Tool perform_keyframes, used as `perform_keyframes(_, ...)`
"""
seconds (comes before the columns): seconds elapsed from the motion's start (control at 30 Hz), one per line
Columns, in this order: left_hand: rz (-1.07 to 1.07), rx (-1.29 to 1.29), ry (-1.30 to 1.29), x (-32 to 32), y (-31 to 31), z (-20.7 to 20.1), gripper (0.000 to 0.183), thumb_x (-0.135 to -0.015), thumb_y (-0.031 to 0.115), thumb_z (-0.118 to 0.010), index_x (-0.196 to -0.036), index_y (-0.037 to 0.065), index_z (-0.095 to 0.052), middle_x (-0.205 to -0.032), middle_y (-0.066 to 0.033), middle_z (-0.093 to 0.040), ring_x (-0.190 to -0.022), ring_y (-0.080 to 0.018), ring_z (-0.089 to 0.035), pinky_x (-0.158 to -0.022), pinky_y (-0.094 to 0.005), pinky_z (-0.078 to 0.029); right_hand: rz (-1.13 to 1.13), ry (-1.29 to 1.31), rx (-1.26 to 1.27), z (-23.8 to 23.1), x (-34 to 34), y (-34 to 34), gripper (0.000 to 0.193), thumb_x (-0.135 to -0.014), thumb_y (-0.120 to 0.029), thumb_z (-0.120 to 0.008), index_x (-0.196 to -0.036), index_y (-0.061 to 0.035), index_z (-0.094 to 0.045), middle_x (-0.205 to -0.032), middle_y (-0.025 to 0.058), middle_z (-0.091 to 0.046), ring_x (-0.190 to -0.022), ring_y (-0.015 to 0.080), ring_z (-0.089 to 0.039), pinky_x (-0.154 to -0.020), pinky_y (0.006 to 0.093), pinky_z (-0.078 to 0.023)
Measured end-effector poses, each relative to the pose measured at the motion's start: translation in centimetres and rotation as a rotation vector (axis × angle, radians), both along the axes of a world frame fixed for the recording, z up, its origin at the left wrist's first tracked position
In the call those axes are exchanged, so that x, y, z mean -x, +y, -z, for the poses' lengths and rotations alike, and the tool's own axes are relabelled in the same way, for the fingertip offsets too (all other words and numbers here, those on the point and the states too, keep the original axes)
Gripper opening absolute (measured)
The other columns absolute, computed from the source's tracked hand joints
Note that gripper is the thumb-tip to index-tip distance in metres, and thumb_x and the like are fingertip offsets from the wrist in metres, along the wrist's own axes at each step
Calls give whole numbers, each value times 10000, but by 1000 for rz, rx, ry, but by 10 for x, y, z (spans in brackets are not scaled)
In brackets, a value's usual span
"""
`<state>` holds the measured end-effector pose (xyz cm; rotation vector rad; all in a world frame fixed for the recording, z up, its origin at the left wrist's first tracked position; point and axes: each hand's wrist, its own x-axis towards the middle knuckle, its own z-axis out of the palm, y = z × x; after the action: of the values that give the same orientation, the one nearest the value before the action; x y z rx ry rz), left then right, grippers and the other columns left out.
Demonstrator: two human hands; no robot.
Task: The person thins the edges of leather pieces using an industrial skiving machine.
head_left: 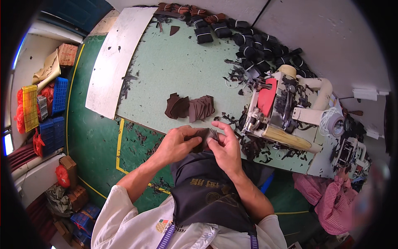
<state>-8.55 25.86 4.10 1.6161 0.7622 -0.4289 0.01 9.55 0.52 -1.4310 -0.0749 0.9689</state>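
Note:
In front of my apron, by the table's near edge, I hold a small stack of dark brown leather pieces between both hands. My left hand grips one side, thumb on top. My right hand pinches the other side, where the edges fan apart; its index finger sticks out. Just beyond my hands, two fanned piles lie side by side on the pale green table: a darker brown pile and a lighter brown pile.
At right stands a cream-coloured machine with a red plate, dark scraps around it. Tied black bundles line the wall. A white board covers the table's left end. A co-worker's pink checked sleeve shows at far right, beside another machine.

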Motion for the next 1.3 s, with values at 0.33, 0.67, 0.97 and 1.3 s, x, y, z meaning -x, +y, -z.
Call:
perform_keyframes(0.33, -776, 804, -142, -5, -59, 6, 215, -951, 4, -606, -1148, 70, -552, -924, -57, -652, -773, -174, -664, -689, -340, -585, 127, -684, 162, 7, -7, -51, 173, -910, 57, -593, -1068, -15, -600, -1047, 126, -692, -834, 177, -674, -742, 315, -540)
perform_keyframes(0.67, -42, -97, -217, -1, -110, 4, 343, -978, 130, -619, -1297, 23, -553, -1042, -150, -666, -906, -273, -709, -810, -358, -581, -47, -513, 99, -12, 9, -119, 266, -964, -56, -628, -1227, -20, -621, -997, 116, -714, -867, 156, -684, -763, 284, -539)
perform_keyframes(0.97, 617, -130, -276, 36, -122, -5, 307, -946, 226, -665, -1209, 70, -695, -1045, -171, -724, -954, -327, -707, -854, -402, -551, -350, -331, 119, -37, 39, -176, 232, -945, -109, -683, -1165, -35, -676, -1027, 42, -668, -997, 95, -614, -896, 258, -493)
perform_keyframes(1.3, 403, 233, -96, -156, -94, -6, 289, -953, 166, -694, -1179, -14, -695, -882, -42, -706, -762, -71, -620, -661, -249, -514, 255, -101, 125, -24, -99, -158, 160, -916, -64, -706, -1029, -10, -608, -905, 48, -679, -823, 94, -653, -689, 254, -522)
